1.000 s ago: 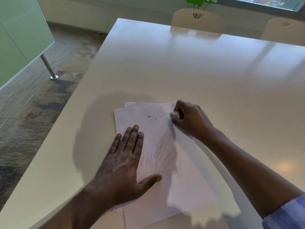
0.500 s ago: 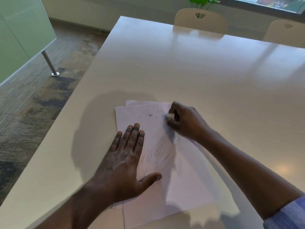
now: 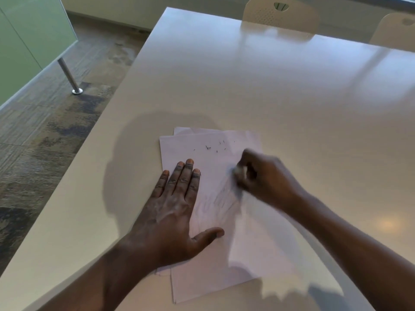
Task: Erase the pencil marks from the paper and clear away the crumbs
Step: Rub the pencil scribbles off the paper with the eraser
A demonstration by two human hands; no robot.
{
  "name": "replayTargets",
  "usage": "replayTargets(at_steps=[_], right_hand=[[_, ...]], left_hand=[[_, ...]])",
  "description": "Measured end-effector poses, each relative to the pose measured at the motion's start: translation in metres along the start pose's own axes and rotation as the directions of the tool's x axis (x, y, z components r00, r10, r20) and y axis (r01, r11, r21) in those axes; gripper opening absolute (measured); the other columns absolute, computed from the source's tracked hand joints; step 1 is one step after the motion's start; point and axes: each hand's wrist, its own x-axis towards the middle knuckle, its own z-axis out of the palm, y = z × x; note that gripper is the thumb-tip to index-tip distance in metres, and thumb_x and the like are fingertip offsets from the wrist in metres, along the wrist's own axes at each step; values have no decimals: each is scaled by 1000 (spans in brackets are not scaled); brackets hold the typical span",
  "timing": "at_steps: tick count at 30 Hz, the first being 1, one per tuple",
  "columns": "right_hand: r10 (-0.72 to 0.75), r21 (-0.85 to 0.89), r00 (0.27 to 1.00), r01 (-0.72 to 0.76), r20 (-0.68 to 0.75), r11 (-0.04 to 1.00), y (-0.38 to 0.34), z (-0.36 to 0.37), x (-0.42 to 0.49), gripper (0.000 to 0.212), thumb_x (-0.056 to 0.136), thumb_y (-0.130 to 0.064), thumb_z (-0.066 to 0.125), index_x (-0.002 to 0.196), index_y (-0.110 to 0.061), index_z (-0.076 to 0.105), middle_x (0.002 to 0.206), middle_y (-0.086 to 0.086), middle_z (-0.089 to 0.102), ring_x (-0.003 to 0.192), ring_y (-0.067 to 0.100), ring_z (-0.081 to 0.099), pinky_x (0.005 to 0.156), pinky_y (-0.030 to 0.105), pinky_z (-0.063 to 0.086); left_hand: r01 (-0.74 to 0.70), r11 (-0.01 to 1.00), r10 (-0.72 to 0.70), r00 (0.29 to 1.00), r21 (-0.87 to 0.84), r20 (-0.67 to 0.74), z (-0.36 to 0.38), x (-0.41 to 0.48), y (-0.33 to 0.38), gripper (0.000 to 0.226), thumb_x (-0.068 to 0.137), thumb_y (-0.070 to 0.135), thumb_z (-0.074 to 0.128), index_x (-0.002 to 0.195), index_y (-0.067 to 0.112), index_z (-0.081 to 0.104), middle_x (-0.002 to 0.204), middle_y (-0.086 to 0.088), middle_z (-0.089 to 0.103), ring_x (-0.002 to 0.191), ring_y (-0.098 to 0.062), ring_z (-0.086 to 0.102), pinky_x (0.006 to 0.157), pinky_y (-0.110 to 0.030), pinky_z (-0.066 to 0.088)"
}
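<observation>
Paper (image 3: pixel 258 243) lies on the near-left part of the table (image 3: pixel 269 86), a top sheet skewed over a second sheet (image 3: pixel 182 130) whose corner peeks out at the far left. The left hand (image 3: pixel 173 212) lies flat on the sheet's left margin, fingers straight and thumb spread, pressing it down. The right hand (image 3: pixel 267 178) is curled round a small pale lump (blurred, most likely the eraser (image 3: pixel 238 170)) at the upper end of the grey pencil marks (image 3: pixel 224 198) in the middle of the sheet. Dark crumbs (image 3: pixel 215 147) are scattered near the paper's far edge, beyond both hands.

Only the left margin is pinned, so a hard stroke toward the left hand could buckle or crease the loose middle. The top sheet may also slide over the one beneath. Brushing the crumbs with the side of a hand across the grey patch would likely smear graphite, and a careless sweep would only push them onto the tabletop.

The table's left edge runs just beside the left hand, with floor beyond it, so a leftward sweep has little margin. Room to move lies to the right and ahead, where the tabletop runs wide toward the chairs (image 3: pixel 280 12), well apart from the work.
</observation>
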Motion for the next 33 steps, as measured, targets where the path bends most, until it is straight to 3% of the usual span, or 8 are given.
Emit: replayTargets(at_steps=[3, 8, 15, 19, 21, 26, 28, 33], right_hand=[[119, -56, 990, -123, -76, 991, 14, -5, 13, 18, 84, -25, 70, 83, -16, 55, 63, -5, 54, 57, 21, 50, 54, 35, 39], [-208, 138, 959, 183, 195, 973, -37, 10, -32, 17, 88, -26, 67, 87, -20, 51, 75, -9, 59, 63, 13, 56, 56, 30, 46], [63, -24, 996, -65, -56, 998, 9, 1, 15, 16, 86, -25, 69, 85, -18, 55, 63, -5, 54, 56, 20, 50, 53, 37, 44], [-161, 104, 976, 147, 146, 984, -36, 10, -20, 19, 88, -24, 68, 86, -24, 49, 71, -10, 55, 60, 10, 54, 55, 25, 47], [-192, 95, 965, 177, 178, 980, -37, 11, -25, 16, 89, -27, 67, 88, -22, 52, 74, -10, 57, 63, 10, 55, 56, 26, 47], [108, -38, 992, -110, -70, 993, 19, -4, 15, 18, 84, -27, 70, 85, -17, 54, 64, -6, 54, 58, 23, 51, 57, 40, 46], [134, -36, 988, -137, -70, 990, 15, -4, 14, 17, 84, -26, 69, 85, -17, 54, 62, -6, 53, 57, 23, 51, 56, 39, 44], [-188, 121, 962, 167, 199, 979, -40, 5, -40, 17, 87, -28, 67, 89, -21, 52, 73, -10, 56, 61, 11, 53, 55, 27, 44]], left_hand=[[-9, 1000, 9, 1000, -7, -4, 2, -1, 0, 117, 81, 93, 9, 158, 10, -23, 165, -9, -35, 152, -20, -33, 129, -46, -4], [-20, 999, 18, 999, -40, -45, 8, -1, -4, 116, 85, 92, 14, 162, 9, -10, 170, -10, -23, 157, -21, -21, 129, -49, 4], [-22, 999, 20, 998, -34, -58, 6, -1, -3, 117, 83, 94, 9, 161, 9, -11, 170, -11, -22, 157, -22, -21, 129, -49, 3], [-23, 999, 20, 997, -48, -71, 7, -1, -3, 116, 84, 92, 11, 163, 7, -1, 171, -11, -14, 159, -23, -14, 128, -49, 8], [-24, 999, 21, 998, -41, -67, 8, 0, -3, 117, 83, 93, 9, 163, 7, -2, 171, -11, -15, 159, -23, -15, 128, -48, 5], [-23, 999, 21, 998, -23, -61, 6, -1, -2, 117, 84, 94, 12, 161, 9, -9, 170, -9, -22, 157, -20, -22, 126, -46, -2], [-23, 999, 22, 998, -25, -63, 6, -1, -2, 117, 83, 94, 11, 161, 9, -10, 170, -9, -22, 157, -20, -22, 126, -45, -3], [-34, 999, 33, 998, -9, -57, 8, -1, -4, 116, 86, 91, 15, 162, 6, 0, 171, -13, -13, 159, -24, -13, 125, -47, 4]])
